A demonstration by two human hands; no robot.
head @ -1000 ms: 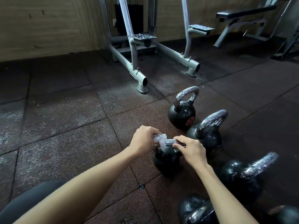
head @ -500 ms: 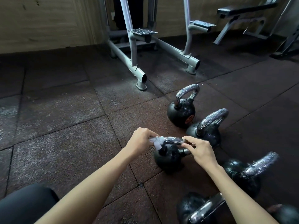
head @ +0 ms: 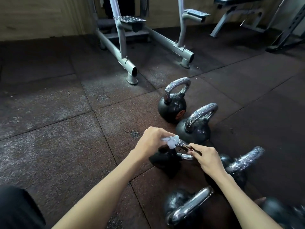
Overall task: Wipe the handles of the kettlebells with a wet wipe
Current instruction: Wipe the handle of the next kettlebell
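Several black kettlebells with chrome handles sit on the rubber floor. The small kettlebell (head: 165, 160) between my hands is tipped over, its handle (head: 182, 143) pointing right. My left hand (head: 151, 141) presses a crumpled white wet wipe (head: 172, 142) around the left end of that handle. My right hand (head: 205, 157) pinches the handle's right end. Two kettlebells stand beyond: one far (head: 172, 107), one nearer (head: 195, 128). Another (head: 237, 164) lies right of my right hand, and one (head: 183, 207) lies close in front of me.
A grey steel machine frame (head: 123, 58) with foot plates stands on the floor behind the kettlebells. A weight bench (head: 237, 12) is at the back right. A wooden wall (head: 41, 15) runs along the back left. My dark-clothed knee (head: 18, 209) is at the lower left.
The small kettlebell has tipped further onto its side toward me. My left hand keeps the wipe on the handle; my right hand has shifted along the handle's end.
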